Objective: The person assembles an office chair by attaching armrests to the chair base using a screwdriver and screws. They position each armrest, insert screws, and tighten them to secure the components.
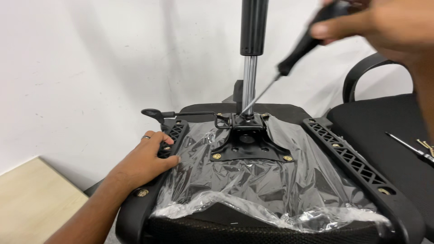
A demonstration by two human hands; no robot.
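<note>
An upturned black office chair seat (253,180), wrapped in clear plastic film, lies in front of me. A black metal mechanism plate (248,147) with brass bolts sits on it, and a gas lift cylinder (250,68) rises from the plate. My left hand (147,158), with a ring on one finger, presses on the left black armrest bracket (169,135). My right hand (375,27) grips a black-handled screwdriver (294,54) at the top right. Its thin shaft slants down to the plate's rear edge beside the cylinder.
A second black chair (384,126) stands at the right, with a loose tool (409,147) and small brass screws (427,145) lying on its seat. The right armrest bracket (352,158) runs diagonally. A black lever (156,114) sticks out left. White wall behind, wooden surface (31,203) at bottom left.
</note>
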